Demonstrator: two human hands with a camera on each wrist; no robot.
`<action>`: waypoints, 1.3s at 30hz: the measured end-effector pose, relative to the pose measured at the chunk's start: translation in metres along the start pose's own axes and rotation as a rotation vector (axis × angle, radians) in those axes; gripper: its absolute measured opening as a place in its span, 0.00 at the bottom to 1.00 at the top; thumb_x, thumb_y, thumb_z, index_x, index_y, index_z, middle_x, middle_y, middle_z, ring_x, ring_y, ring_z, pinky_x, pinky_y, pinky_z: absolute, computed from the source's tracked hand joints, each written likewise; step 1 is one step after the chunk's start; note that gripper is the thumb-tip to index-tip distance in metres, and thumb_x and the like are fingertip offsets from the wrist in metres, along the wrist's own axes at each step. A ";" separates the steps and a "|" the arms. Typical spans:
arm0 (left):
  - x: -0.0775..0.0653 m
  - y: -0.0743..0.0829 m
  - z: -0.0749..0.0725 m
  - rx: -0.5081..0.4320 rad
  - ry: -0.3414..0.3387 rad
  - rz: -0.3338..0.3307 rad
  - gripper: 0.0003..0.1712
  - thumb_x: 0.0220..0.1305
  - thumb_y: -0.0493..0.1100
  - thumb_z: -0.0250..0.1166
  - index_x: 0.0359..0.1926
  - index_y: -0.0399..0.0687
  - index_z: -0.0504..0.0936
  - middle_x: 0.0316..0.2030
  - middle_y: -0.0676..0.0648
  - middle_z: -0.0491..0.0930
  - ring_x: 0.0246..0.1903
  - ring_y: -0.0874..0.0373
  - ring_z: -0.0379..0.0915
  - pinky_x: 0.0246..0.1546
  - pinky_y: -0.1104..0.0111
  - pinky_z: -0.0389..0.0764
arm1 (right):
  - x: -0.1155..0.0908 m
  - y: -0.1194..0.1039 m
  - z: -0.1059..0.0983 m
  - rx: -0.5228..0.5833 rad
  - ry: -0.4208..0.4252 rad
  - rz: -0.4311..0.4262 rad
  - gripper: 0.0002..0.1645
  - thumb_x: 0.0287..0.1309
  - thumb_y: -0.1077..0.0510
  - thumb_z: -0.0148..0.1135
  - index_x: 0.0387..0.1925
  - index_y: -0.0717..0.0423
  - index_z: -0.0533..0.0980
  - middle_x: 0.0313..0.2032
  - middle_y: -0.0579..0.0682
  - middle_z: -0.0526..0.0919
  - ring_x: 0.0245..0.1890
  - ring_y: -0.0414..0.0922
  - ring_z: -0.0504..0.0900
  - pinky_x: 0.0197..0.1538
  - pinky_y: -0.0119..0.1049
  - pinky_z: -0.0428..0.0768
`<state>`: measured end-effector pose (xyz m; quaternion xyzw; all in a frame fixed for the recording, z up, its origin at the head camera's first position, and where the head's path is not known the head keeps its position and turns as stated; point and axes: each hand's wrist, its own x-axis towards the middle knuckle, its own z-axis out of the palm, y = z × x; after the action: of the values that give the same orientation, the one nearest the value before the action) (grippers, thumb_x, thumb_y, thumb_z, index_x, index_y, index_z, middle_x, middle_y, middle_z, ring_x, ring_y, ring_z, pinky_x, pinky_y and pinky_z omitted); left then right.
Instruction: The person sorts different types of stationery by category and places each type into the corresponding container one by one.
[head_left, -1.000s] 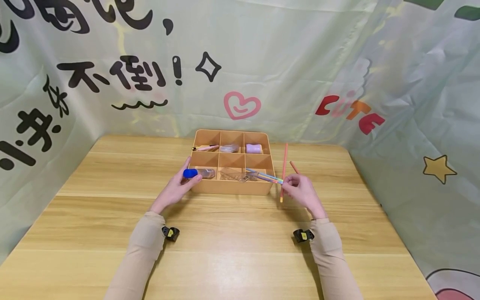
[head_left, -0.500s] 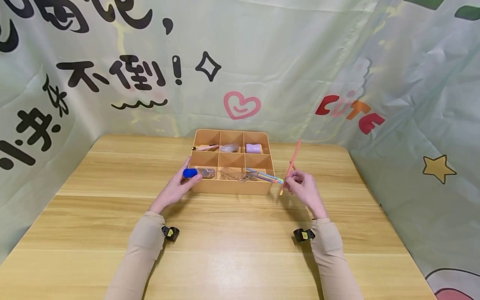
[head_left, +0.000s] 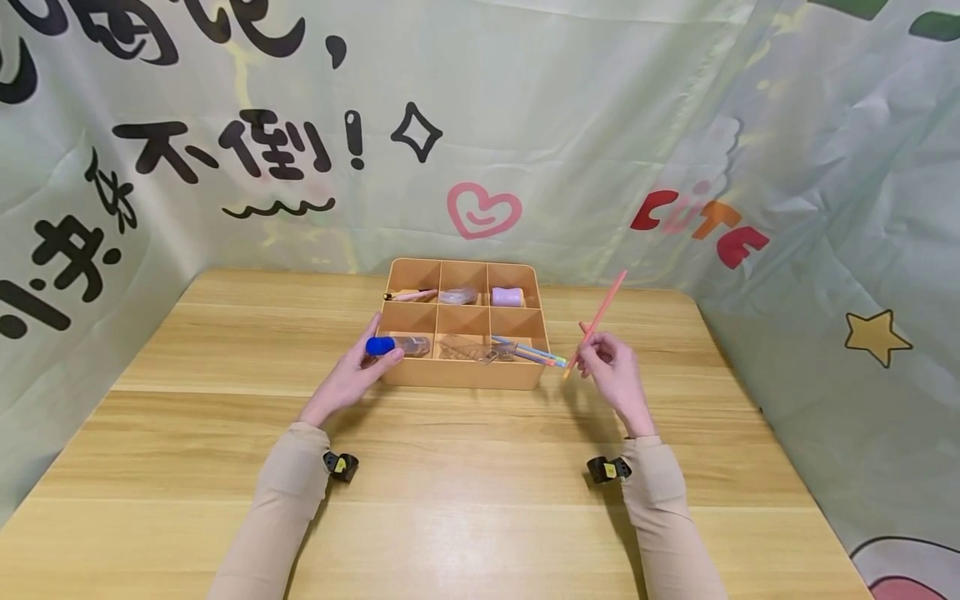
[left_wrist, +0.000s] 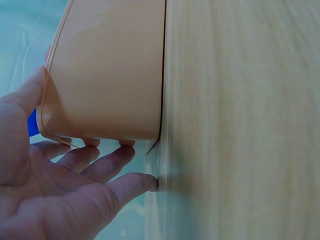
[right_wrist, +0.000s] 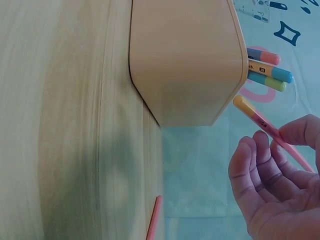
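Observation:
My left hand (head_left: 348, 372) holds the near left corner of a tan six-compartment organizer (head_left: 465, 377), its thumb at the front rim and its fingers against the side wall. In the right wrist view, my right hand (right_wrist: 280, 180) pinches a pink pencil (right_wrist: 260, 120) with a yellow end between thumb and fingers. That pencil is tilted, just right of the organizer. Several pencils (right_wrist: 270, 68) stick out over the organizer's right rim, close to the held one. A reddish pencil (right_wrist: 154, 217) lies on the table, partly hidden behind my right hand in the head view.
Inside the organizer are a clear bottle with a blue cap (head_left: 381, 346), a transparent ruler (head_left: 465, 348), pink and black pens (head_left: 411, 296), a clear item (head_left: 458, 297) and a lavender cylindrical item (head_left: 507, 297). A printed cloth (head_left: 555, 150) hangs behind the wooden table (head_left: 465, 483).
My right hand has moved slightly right, away from the organizer's rim, and the pink pencil has tilted with its top to the right. My left hand has not moved.

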<state>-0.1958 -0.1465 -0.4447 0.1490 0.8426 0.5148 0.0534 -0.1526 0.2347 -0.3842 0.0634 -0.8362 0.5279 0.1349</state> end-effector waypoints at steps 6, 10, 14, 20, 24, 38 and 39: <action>0.000 0.000 0.000 -0.001 0.000 0.005 0.47 0.69 0.58 0.54 0.76 0.59 0.35 0.69 0.27 0.53 0.64 0.38 0.56 0.66 0.46 0.58 | 0.001 0.001 -0.001 0.036 -0.004 0.003 0.10 0.65 0.72 0.49 0.38 0.82 0.72 0.30 0.75 0.80 0.19 0.32 0.77 0.24 0.19 0.79; 0.000 0.001 0.000 0.002 0.000 0.004 0.47 0.69 0.58 0.54 0.76 0.59 0.35 0.68 0.27 0.55 0.64 0.37 0.57 0.66 0.46 0.58 | 0.001 0.001 0.000 0.061 -0.007 0.003 0.10 0.66 0.72 0.48 0.37 0.81 0.71 0.30 0.76 0.81 0.21 0.44 0.81 0.25 0.26 0.83; -0.001 0.001 0.000 0.002 0.000 0.003 0.47 0.69 0.58 0.55 0.77 0.56 0.36 0.67 0.27 0.56 0.64 0.37 0.57 0.65 0.46 0.59 | 0.001 0.001 0.001 0.055 0.003 -0.004 0.09 0.66 0.72 0.48 0.37 0.80 0.71 0.29 0.76 0.81 0.26 0.62 0.81 0.26 0.31 0.85; -0.009 0.026 -0.004 -0.009 -0.023 -0.003 0.45 0.72 0.49 0.54 0.76 0.46 0.35 0.67 0.23 0.54 0.63 0.34 0.56 0.65 0.45 0.58 | 0.000 0.000 0.001 0.081 0.022 0.002 0.11 0.66 0.71 0.48 0.38 0.83 0.68 0.30 0.78 0.80 0.28 0.63 0.82 0.25 0.24 0.83; -0.012 0.035 -0.005 -0.014 -0.023 -0.007 0.45 0.72 0.48 0.54 0.76 0.44 0.36 0.67 0.23 0.54 0.63 0.34 0.56 0.65 0.45 0.58 | 0.001 0.000 0.001 0.086 0.026 -0.009 0.10 0.67 0.71 0.47 0.38 0.82 0.67 0.30 0.78 0.80 0.28 0.64 0.81 0.26 0.35 0.86; 0.002 -0.003 0.000 0.003 -0.001 0.000 0.47 0.69 0.57 0.54 0.77 0.55 0.36 0.69 0.27 0.52 0.64 0.37 0.56 0.66 0.46 0.58 | 0.001 -0.001 0.003 0.080 0.052 -0.118 0.09 0.67 0.73 0.47 0.40 0.82 0.66 0.28 0.75 0.80 0.25 0.64 0.80 0.26 0.32 0.85; 0.002 -0.003 0.000 0.003 -0.001 -0.001 0.47 0.69 0.58 0.54 0.77 0.55 0.36 0.69 0.27 0.52 0.65 0.37 0.56 0.66 0.46 0.58 | 0.001 -0.001 0.003 0.082 0.058 -0.126 0.09 0.67 0.73 0.47 0.40 0.82 0.66 0.28 0.74 0.80 0.25 0.63 0.80 0.26 0.31 0.85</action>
<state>-0.1980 -0.1470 -0.4468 0.1488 0.8435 0.5133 0.0539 -0.1539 0.2313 -0.3846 0.1061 -0.8039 0.5538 0.1894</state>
